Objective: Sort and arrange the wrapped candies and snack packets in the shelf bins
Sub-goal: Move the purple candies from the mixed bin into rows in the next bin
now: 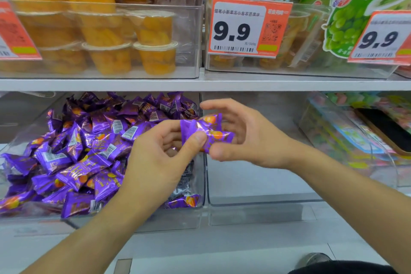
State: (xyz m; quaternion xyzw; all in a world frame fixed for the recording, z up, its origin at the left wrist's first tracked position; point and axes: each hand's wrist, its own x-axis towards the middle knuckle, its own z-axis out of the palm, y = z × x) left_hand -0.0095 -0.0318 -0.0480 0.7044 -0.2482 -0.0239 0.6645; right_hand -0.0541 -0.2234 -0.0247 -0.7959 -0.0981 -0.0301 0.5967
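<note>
Purple wrapped candies (pixel 73 158) carry orange fruit prints and white barcode patches. Orange price tags (pixel 249 26) show black numerals on white. The grape packet (pixel 355 6) is green.

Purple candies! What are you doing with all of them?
A person is sorting sweets on a shop shelf. The left hand and right hand together pinch a few purple wrapped candies just above the lower shelf. To the left, a clear bin is heaped with the same purple candies. The clear bin under the right hand looks bare where it shows. Fruit jelly cups sit on the shelf above.
</note>
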